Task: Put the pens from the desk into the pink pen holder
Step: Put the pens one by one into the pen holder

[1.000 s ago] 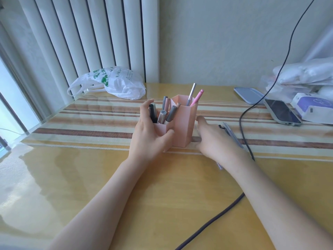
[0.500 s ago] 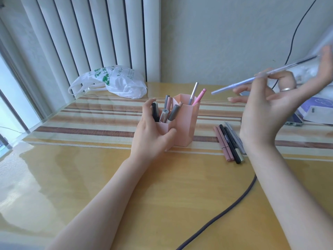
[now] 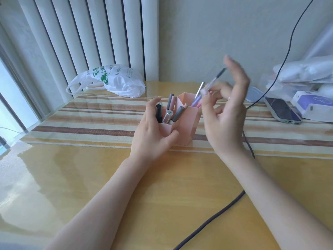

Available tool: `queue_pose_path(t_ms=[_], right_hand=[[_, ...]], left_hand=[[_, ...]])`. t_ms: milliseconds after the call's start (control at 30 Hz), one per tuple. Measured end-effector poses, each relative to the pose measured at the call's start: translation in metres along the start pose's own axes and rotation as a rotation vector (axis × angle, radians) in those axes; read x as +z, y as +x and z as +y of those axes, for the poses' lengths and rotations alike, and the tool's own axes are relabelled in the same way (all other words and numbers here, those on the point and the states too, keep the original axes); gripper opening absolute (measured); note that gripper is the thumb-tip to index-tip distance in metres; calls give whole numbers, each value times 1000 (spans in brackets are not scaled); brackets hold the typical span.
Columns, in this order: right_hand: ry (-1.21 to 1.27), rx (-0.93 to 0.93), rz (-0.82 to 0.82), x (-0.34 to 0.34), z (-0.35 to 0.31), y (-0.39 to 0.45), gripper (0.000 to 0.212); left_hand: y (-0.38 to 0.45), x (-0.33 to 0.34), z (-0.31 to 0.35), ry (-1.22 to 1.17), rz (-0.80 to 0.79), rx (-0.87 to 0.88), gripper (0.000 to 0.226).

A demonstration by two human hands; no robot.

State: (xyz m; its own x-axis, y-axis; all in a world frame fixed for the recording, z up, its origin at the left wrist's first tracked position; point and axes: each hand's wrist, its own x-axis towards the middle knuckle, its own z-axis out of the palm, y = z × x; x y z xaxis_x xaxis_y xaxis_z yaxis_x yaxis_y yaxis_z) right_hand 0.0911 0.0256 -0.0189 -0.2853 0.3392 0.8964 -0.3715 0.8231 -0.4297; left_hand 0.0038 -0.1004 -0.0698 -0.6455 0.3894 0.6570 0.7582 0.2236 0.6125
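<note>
**Pen going into the tall compartment**

My view is filled by the desk [image 3: 162,186], glossy yellow wood with a striped mat under glass across its far half. At ten o'clock from the holder lies a white plastic bag [image 3: 115,80]; at three o'clock a phone [image 3: 282,110] sits face up, with a dark cable [image 3: 212,221] trailing toward me at five o'clock. My left hand [image 3: 153,134] is wrapped around the low front compartment of the pink pen holder [image 3: 187,123], thumb on its near wall, fingers curled behind. The holder stands upright at mid-desk, several pens in both compartments. My right hand [image 3: 225,112] hovers just right of the holder, thumb and forefinger pinched on a blurred, tilted pen [image 3: 214,82], the other fingers spread; its lower end points into the tall compartment, though whether it touches I cannot tell.
</note>
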Motion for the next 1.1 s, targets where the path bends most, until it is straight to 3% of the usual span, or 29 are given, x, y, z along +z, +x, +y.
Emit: queue_pose_path(t_ms=[100,233,367,467,567,633,767,833,1000,1100], right_hand=[[-122,0,-99,2,8,-7,53],[-247,-6,-102,4,11,-9,26],[-223,-82,-7,-1,16,0,31],[-212,-76,-41,-3,23,3,41],[-200,56,-76,-9,32,4,52],[-239,204,-81,-18,42,9,44],[-427,585,-365,-39,74,12,26],[-451,671,-515,-42,81,6,21],[-590,614,-702,-33,82,-3,7],[-666,592,-808,-28,69,-3,21]], left_hand=[[0,0,1,4,-2,6,74],[0,-1,1,4,-4,9,74],[1,-1,0,4,4,-9,73],[1,0,0,-3,5,-20,72],[1,0,1,-16,4,-34,72],[1,0,1,-17,7,-40,72],[0,0,1,-23,3,-29,73],[0,0,2,-35,-6,-20,73],[2,0,0,-58,-18,-17,73],[2,0,-1,-52,-18,-19,74]])
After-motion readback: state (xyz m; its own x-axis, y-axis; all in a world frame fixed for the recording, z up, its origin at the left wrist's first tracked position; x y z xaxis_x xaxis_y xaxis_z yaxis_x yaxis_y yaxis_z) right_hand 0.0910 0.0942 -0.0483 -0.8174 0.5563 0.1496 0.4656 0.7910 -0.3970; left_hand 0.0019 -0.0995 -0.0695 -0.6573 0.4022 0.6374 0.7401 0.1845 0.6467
